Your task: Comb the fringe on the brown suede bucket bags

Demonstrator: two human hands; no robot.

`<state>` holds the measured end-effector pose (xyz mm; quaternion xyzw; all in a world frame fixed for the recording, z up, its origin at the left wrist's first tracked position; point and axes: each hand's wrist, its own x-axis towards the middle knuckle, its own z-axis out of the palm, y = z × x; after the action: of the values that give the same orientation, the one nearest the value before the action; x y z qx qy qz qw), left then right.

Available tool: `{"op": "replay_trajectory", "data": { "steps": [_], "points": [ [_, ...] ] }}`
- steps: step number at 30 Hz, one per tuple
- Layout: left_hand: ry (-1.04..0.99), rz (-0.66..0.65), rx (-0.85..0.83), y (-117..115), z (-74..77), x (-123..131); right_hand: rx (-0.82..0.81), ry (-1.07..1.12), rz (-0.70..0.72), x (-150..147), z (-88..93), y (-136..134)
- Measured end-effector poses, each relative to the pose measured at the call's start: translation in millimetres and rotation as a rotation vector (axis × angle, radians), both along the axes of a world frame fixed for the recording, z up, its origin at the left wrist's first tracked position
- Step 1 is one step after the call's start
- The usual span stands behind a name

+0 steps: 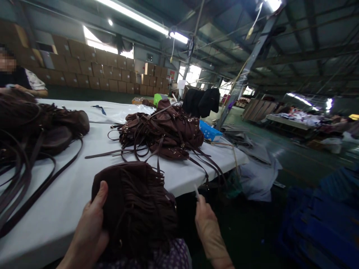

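My left hand (94, 220) grips a dark brown fringed bag (137, 205) by its side, thumb on top and fingers behind it. The bag is tilted over my lap at the table's front edge, its fringe hanging toward the right. Apart from the bag, my right hand (206, 216) is closed around a thin, pale, pointed tool (196, 190), its tip upward; most of the tool is hidden in the fist. Just beyond lies a pile of brown bags (168, 130) with loose straps on the white-covered table (98, 140).
More brown bags with long straps (56, 130) lie at the left, near another person (21, 78). A blue box (209, 131) sits by the table's right end, close to a metal post (235, 89). Blue material (316, 213) fills the lower right. Cartons (103, 71) are stacked behind.
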<state>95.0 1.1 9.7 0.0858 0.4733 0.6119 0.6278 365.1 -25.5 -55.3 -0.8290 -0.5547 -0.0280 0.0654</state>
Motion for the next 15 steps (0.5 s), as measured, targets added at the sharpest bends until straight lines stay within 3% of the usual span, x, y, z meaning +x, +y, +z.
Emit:
{"op": "replay_trajectory", "data": {
  "steps": [2,5,7,9,12,15],
  "points": [
    [0.026,0.032,0.032,2,-1.3,3,0.112,0.222,-0.006,-12,22.1,-5],
    [0.055,0.016,0.061,-1,-8.1,18,0.256,0.660,0.131,-77,36.1,-17],
    [0.057,-0.015,0.069,-5,-12.7,26,0.266,0.646,0.271,-124,29.0,-20],
    [0.070,-0.013,0.054,-9,-15.1,27,0.095,0.475,0.358,-149,12.8,-16],
    [0.117,0.022,0.037,-12,-15.3,15,-0.126,0.108,0.292,-130,-13.3,-6],
    [0.152,0.024,0.046,-13,-16.0,4,-0.145,-0.064,0.167,-77,-26.2,0]
  ]
}}
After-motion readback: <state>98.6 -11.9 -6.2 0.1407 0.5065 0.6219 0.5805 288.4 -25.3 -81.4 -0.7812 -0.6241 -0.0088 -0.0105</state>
